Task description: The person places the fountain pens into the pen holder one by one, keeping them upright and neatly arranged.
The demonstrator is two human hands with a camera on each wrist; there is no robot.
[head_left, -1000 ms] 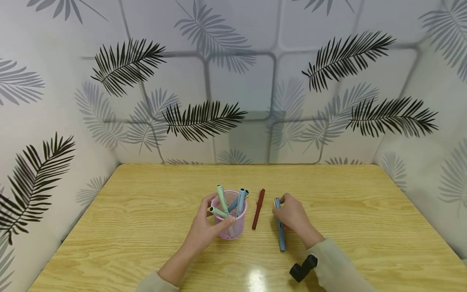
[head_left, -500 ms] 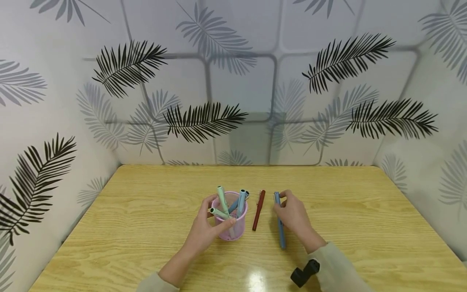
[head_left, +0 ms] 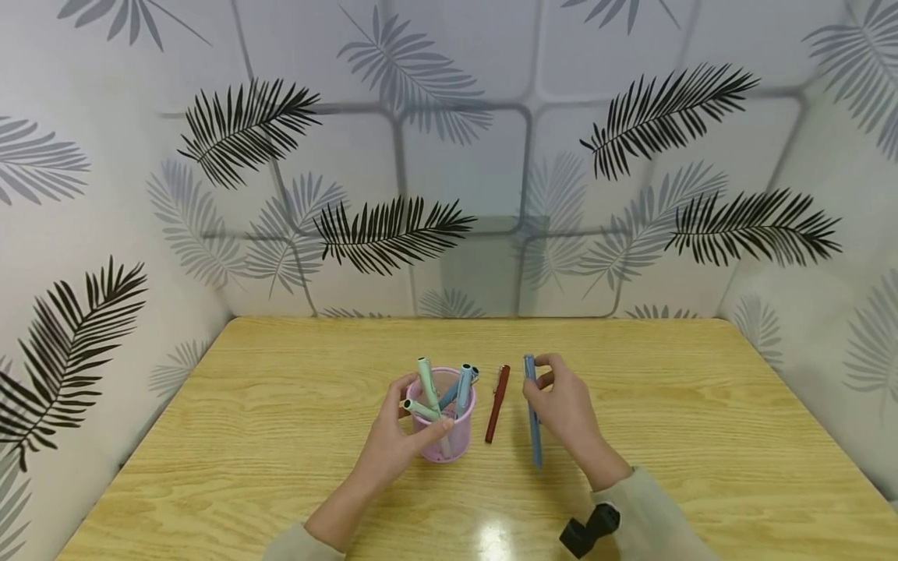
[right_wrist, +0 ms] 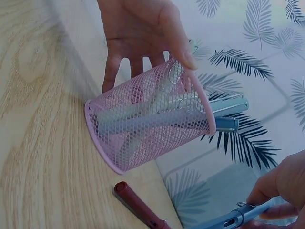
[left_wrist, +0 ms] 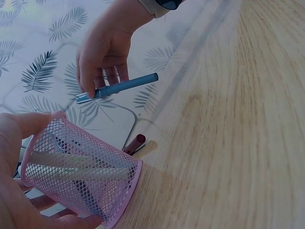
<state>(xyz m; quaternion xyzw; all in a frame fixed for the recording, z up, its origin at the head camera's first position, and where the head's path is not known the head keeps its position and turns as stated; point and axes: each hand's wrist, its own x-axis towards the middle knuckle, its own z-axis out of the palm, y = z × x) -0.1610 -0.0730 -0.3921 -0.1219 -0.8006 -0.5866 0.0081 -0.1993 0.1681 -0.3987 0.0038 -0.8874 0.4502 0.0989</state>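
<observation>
My left hand (head_left: 389,440) holds a pink mesh pen cup (head_left: 459,442), thumb at its rim and fingers around the far side. Inside lean two pale green pens, one of them the upright green pen (head_left: 426,378), with a light blue pen (head_left: 464,386) and a darker blue pen (head_left: 447,397). My right hand (head_left: 567,409) pinches a blue pen (head_left: 536,446) near its clip end. In the left wrist view this blue pen (left_wrist: 133,84) appears raised off the table. A dark red pen (head_left: 497,405) lies between the cup and my right hand.
The wooden table (head_left: 281,405) runs back to a wall (head_left: 463,273) with a leaf pattern. Similar patterned walls stand at both sides. A black device (head_left: 589,530) sits at my right wrist.
My right hand has lifted the blue pen and moved it slightly away from me. The left hand, the cup and the red pen have stayed in place.
</observation>
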